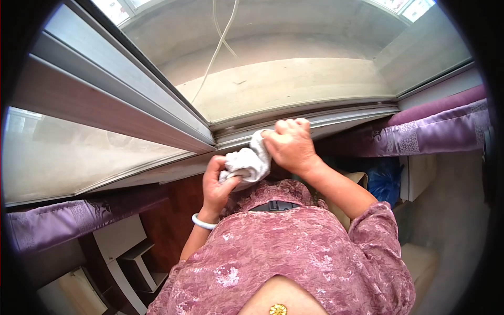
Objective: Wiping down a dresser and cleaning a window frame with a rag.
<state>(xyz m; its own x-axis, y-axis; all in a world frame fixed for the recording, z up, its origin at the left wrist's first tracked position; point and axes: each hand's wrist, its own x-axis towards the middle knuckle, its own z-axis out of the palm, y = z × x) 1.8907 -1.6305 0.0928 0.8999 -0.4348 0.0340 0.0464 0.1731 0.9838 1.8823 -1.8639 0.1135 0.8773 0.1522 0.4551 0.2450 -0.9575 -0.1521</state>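
A bunched white cloth (250,163) stretches between my two hands in front of the window. My left hand (216,189) grips its lower left end, thumb pressed over the folds. At its upper right end, my right hand (291,147) is closed on the cloth and rests at the sliding window's sill track (256,130). Part of the cloth touches or hangs just before the track's near edge; the exact contact is hidden by my fingers. The upright window frame (189,130) stands just left of the cloth.
Beyond the track is a pale ledge (295,82) with a white cable (214,55). Purple curtains hang at the right (433,134) and the left (59,224). A white cabinet (120,240) stands lower left. A blue plastic bag (384,181) sits right of my right forearm.
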